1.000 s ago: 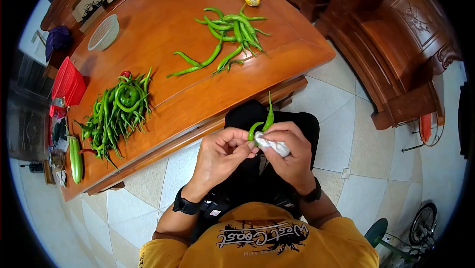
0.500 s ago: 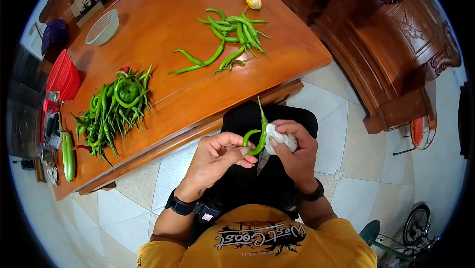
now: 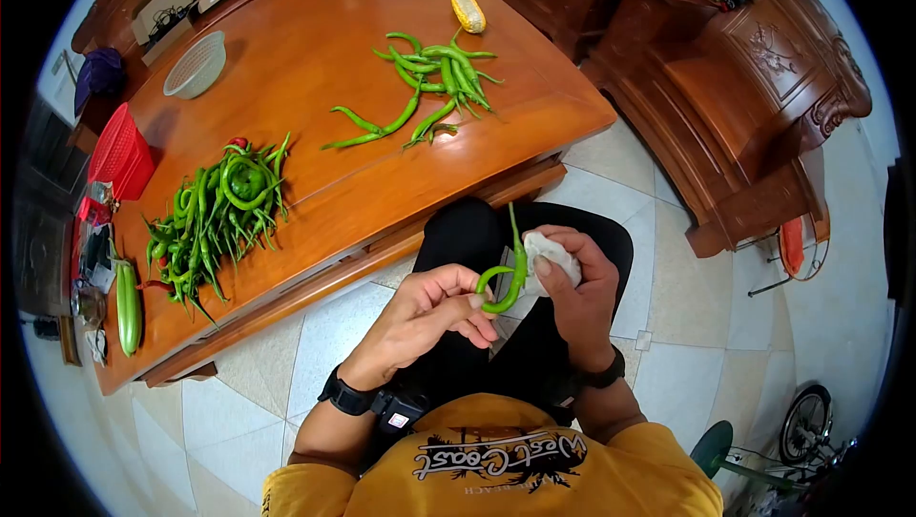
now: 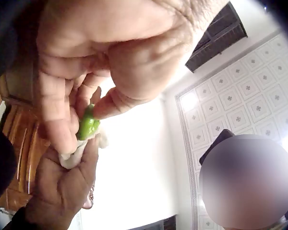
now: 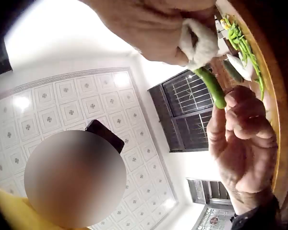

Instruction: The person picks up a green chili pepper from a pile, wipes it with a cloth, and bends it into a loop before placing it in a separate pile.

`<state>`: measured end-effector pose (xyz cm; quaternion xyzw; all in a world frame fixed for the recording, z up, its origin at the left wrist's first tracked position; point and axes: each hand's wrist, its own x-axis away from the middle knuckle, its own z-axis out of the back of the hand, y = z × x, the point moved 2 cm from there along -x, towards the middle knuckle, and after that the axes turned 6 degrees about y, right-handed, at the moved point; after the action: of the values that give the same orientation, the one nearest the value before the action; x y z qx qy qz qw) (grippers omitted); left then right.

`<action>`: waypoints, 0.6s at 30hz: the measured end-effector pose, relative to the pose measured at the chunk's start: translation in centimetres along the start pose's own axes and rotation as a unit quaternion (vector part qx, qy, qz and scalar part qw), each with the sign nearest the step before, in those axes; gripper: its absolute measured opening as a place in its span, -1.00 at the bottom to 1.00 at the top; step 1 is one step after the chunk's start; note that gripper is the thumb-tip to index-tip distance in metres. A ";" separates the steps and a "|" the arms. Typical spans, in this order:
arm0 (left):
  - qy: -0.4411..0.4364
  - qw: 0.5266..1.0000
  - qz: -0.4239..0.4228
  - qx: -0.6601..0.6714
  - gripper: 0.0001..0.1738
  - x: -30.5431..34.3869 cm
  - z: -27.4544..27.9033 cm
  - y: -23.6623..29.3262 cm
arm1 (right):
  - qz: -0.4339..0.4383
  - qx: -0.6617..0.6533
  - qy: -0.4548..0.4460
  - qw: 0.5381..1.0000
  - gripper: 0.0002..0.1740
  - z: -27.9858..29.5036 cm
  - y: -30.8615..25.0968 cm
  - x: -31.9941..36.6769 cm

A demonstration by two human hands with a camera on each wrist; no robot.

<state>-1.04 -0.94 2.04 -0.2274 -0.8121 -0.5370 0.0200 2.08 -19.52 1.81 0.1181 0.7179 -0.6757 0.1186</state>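
Over the lap, a curled green chili pepper is pinched between the thumb and fingers of my left hand, its thin stem pointing up. My right hand grips a crumpled white cloth just right of the pepper. In the right wrist view the cloth meets one end of the pepper, and the left fingertips hold the other. The left wrist view shows a short stretch of the pepper between the fingers, with the cloth right behind it.
On the wooden table lie a loose group of green chilies and a bigger heap of peppers. A corn cob, a pale basket, a red basket and a long green vegetable are there too.
My right hand and the cloth have shifted right from the left fingertips, uncovering more of the pepper's curve. My left hand keeps pinching the pepper. The head view has shifted slightly.
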 end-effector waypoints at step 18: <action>0.069 0.993 -0.056 -0.074 -0.78 -0.3 0.7 0.2 | 0.046 0.059 -0.138 0.988 -0.77 -1.5 0.7 0.0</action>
<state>-0.53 -0.38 1.83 -0.1443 -0.7783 -0.6104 0.0293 2.29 -17.99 1.24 0.0634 0.6474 -0.7207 0.2397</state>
